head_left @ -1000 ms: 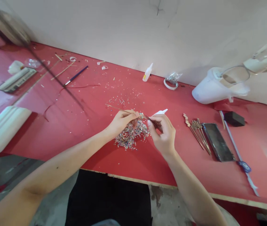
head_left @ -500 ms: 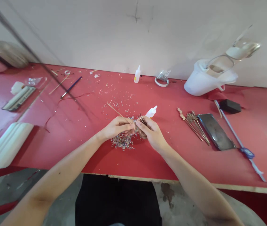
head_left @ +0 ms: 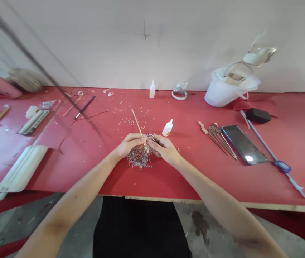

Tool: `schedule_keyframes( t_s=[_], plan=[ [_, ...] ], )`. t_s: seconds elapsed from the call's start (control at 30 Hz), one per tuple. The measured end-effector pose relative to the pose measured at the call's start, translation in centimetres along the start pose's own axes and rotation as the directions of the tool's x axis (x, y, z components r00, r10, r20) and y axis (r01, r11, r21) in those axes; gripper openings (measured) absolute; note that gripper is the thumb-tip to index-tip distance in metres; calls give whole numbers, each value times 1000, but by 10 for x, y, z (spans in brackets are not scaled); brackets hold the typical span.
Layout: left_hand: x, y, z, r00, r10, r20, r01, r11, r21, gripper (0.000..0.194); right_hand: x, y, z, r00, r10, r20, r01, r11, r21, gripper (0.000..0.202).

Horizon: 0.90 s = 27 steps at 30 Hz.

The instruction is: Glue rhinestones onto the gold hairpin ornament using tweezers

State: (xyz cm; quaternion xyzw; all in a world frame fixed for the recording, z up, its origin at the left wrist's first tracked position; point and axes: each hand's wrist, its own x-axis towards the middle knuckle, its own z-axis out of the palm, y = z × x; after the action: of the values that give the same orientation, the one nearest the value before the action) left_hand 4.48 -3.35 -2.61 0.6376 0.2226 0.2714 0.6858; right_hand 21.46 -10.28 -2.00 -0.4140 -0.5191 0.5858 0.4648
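My left hand (head_left: 131, 145) is closed, pinching a thin gold hair stick (head_left: 137, 123) whose bare end points up and away from me. Its other end, where something shiny shows, lies between my two hands and is mostly hidden by the fingers. Close against it, my right hand (head_left: 163, 147) is closed on a pair of dark metal tweezers (head_left: 154, 138), tips toward the shiny part. Beneath both hands a heap of small multicoloured chips (head_left: 139, 158) is spread on the red tabletop (head_left: 152, 184). A white glue bottle (head_left: 168, 128) stands just beyond my right hand.
On the right lie several ornate hair sticks (head_left: 217, 139), a phone (head_left: 243, 145) and a black block (head_left: 258, 115). A white pitcher (head_left: 218, 89) and another small bottle (head_left: 152, 89) stand by the wall. Leftward are a paintbrush (head_left: 85, 106) and a white lamp-like bar (head_left: 23, 168).
The camera view has shifted a little. The hair stick's free end has swung to point more upright, and my hands have drawn closer together. The tweezers stay in my right hand.
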Motion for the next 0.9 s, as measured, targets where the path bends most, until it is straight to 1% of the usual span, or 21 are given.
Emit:
schedule_keyframes(
  t_s=[0.07,0.17,0.23,0.33,0.4,0.43,0.5,0.57,0.6,0.67,0.77,0.9],
  plan=[
    [-1,0,0,999,-20,-39,19,1000,-23,38,1,3,1,1000,-7,30,7,1000,0,38],
    [-1,7,0,995,-57,-76,55,998,-24,39,1,5,2,999,-27,41,28,999,-24,37],
    [0,14,-2,994,-97,-45,98,995,19,37,1,7,1,997,-74,8,74,992,-99,37],
    [2,19,-9,990,-139,11,138,988,67,34,1,10,-1,982,-173,-75,147,950,-274,37],
    [3,16,-16,991,-125,-39,127,991,45,34,1,13,-2,974,-202,-108,155,929,-336,35],
    [3,14,-20,991,-112,-65,114,993,25,35,2,15,-3,973,-200,-118,151,931,-333,36],
    [4,8,-26,991,-82,-102,80,997,-22,35,4,18,-4,968,-189,-163,141,954,-265,40],
    [3,4,-29,992,-65,-106,60,997,-50,33,7,19,-4,961,-166,-219,126,974,-187,45],
    [3,3,-30,993,-60,-104,54,996,-64,33,8,20,-3,958,-157,-240,117,978,-174,45],
    [1,3,-31,994,-54,-96,45,995,-90,33,10,20,-3,957,-152,-246,99,972,-213,43],
    [0,5,-30,994,-61,-88,50,992,-119,32,12,19,-3,963,-161,-215,91,948,-304,40],
    [0,5,-29,992,-109,-59,100,986,-137,35,11,19,-3,955,-198,-220,122,941,-315,35]
  ],
)
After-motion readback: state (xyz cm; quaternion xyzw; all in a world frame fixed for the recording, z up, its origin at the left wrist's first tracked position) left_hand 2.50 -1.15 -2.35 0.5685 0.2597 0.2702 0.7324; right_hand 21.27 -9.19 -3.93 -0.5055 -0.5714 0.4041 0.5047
